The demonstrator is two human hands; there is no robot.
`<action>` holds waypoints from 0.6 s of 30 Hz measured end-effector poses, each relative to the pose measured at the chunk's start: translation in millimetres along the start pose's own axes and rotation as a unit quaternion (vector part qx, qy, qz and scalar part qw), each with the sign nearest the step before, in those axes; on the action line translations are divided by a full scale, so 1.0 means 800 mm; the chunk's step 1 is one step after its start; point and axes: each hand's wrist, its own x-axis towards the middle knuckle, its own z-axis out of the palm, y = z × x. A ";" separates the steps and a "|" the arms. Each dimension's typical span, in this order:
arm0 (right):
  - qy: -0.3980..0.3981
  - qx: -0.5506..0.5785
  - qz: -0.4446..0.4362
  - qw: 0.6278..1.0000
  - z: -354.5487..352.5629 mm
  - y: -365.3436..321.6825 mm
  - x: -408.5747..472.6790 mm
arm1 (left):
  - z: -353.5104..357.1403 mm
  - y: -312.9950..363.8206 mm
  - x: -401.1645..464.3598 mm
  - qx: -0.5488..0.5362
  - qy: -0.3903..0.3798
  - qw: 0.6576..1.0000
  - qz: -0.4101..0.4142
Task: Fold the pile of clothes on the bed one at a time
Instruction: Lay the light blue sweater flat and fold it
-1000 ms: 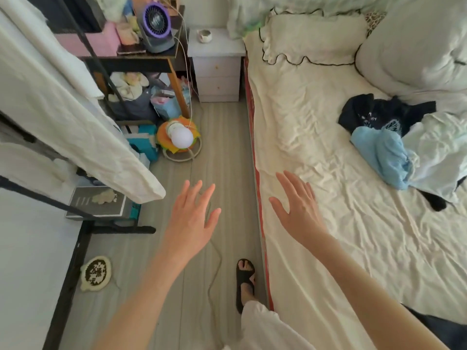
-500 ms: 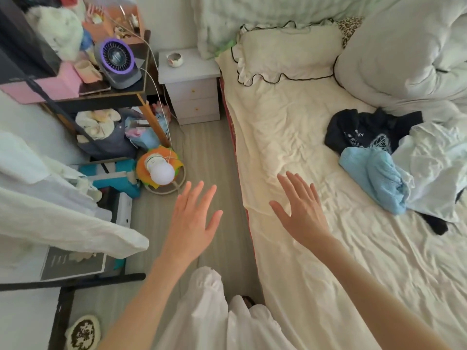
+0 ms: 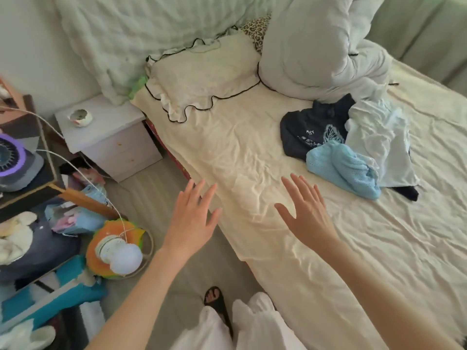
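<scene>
On cream-sheeted bed [image 3: 252, 157]: crumpled pile of dark, white and blue clothes [image 3: 353, 147] — unfolded; our left hand [image 3: 192, 221] and right hand [image 3: 307, 215] hover, fingers spread wide, empty — reaching.

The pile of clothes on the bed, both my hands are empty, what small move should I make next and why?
Probably reach the right hand forward to the light blue knit garment and lift it off the pile of clothes. Both hands are open and hold nothing; the left hand hovers by the bed's edge. The blue piece lies nearest, at the front of the pile, partly over the dark printed T-shirt.
</scene>
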 end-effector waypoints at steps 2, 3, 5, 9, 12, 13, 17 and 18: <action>0.010 -0.004 0.036 0.999 0.001 0.015 0.018 | 0.006 -0.002 0.037 0.000 -0.029 0.999 0.027; 0.013 -0.005 0.053 0.998 0.003 0.026 0.025 | 0.012 -0.001 0.053 -0.003 -0.044 0.998 0.037; 0.016 -0.006 0.091 0.996 0.009 0.054 0.041 | 0.029 0.002 0.085 -0.009 -0.071 0.996 0.050; -0.003 -0.013 0.157 0.987 0.025 0.140 0.095 | 0.079 0.015 0.165 -0.012 -0.124 0.991 0.058; -0.026 -0.032 0.217 0.975 0.042 0.223 0.140 | 0.126 0.037 0.228 -0.017 -0.161 0.985 0.062; -0.034 -0.038 0.233 0.971 0.049 0.253 0.155 | 0.143 0.046 0.248 -0.024 -0.166 0.984 0.061; -0.093 -0.074 0.267 0.956 0.079 0.363 0.217 | 0.214 0.083 0.316 -0.060 -0.185 0.978 0.067; -0.111 -0.088 0.271 0.952 0.086 0.389 0.231 | 0.230 0.091 0.329 -0.070 -0.188 0.977 0.070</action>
